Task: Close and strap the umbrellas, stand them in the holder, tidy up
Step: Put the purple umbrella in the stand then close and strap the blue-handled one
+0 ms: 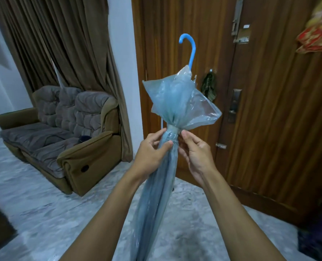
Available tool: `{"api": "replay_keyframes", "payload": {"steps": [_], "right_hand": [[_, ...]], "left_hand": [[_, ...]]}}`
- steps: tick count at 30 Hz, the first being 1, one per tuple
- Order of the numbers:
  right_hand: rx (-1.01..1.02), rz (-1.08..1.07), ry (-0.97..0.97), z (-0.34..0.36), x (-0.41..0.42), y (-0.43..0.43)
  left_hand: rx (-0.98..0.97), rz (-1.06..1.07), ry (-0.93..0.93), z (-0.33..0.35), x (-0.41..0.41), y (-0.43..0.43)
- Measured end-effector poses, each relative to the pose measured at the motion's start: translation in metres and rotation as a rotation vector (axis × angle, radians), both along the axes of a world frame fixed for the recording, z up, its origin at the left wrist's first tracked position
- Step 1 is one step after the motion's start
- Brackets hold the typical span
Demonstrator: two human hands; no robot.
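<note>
A translucent blue umbrella is folded and held upright in front of me, its blue hooked handle pointing up and its tip running down out of view between my forearms. A strap cinches the canopy at mid-height, and loose plastic flares out above it. My left hand grips the bunched canopy just below the strap, thumb across the front. My right hand pinches the strap's right side with thumb and fingertips. No holder is visible.
A wooden double door with locks fills the right side, close behind the umbrella. A brown and grey recliner sofa stands at the left under brown curtains. Grey marble floor spreads below. A dark bag lies at the lower right.
</note>
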State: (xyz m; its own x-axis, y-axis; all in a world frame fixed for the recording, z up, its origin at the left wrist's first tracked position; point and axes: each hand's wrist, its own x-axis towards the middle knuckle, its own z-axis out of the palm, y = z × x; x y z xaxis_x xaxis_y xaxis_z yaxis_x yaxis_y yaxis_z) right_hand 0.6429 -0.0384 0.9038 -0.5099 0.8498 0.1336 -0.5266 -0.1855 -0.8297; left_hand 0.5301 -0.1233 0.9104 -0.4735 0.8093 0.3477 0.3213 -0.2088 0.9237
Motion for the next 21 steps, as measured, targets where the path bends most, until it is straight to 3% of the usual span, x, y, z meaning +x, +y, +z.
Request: {"api": "replay_keyframes", "payload": {"steps": [2, 5, 21], "right_hand": [[0.021, -0.008, 0.003, -0.003, 0.006, 0.018], [0.056, -0.062, -0.021, -0.003, 0.015, 0.046], [0.059, -0.404, -0.174, 0.013, 0.014, 0.251]], "left_hand": [[0.004, 0.024, 0.154, 0.001, 0.004, 0.02], [0.032, -0.033, 0.2, -0.002, 0.004, 0.053], [0.099, -0.388, 0.049, -0.004, -0.016, 0.301]]}}
